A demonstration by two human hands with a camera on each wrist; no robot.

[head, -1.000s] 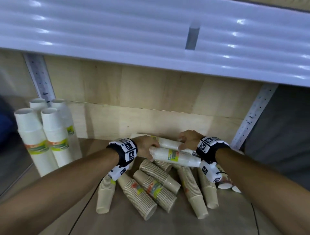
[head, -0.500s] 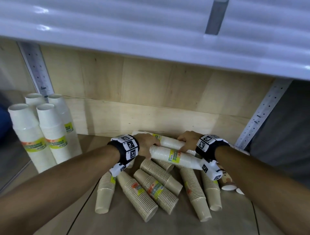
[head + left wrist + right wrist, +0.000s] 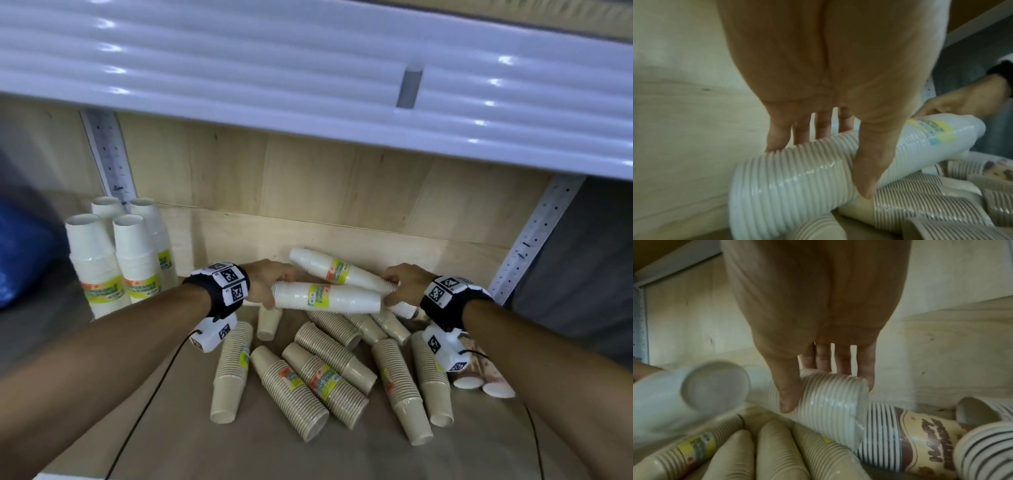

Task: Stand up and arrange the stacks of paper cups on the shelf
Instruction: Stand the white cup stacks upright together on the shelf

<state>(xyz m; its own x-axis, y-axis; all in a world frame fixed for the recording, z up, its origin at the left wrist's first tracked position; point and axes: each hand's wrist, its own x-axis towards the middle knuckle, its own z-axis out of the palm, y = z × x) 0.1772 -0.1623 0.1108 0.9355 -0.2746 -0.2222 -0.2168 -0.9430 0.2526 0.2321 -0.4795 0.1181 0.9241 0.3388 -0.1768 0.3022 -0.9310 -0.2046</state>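
Note:
Two white cup stacks lie on top of a heap of fallen stacks on the wooden shelf [image 3: 191, 428]. My left hand [image 3: 270, 294] grips the ribbed rim end of the front white stack [image 3: 329, 298], thumb in front and fingers behind [image 3: 797, 178]. My right hand [image 3: 394, 291] grips the rim end of the rear white stack [image 3: 329, 270], seen close in the right wrist view [image 3: 830, 395]. The front stack's base [image 3: 715, 386] shows blurred beside it. Several white stacks [image 3: 113, 260] stand upright at the far left.
Several tan stacks [image 3: 308, 380] lie criss-crossed on the shelf below my hands. Printed striped stacks [image 3: 920, 443] lie at the right. A white shelf [image 3: 308, 85] hangs low overhead, and a perforated metal upright [image 3: 534, 240] stands at the right.
The front white stack has come up off the heap and levelled out in my left hand. My right hand stays on the rear white stack.

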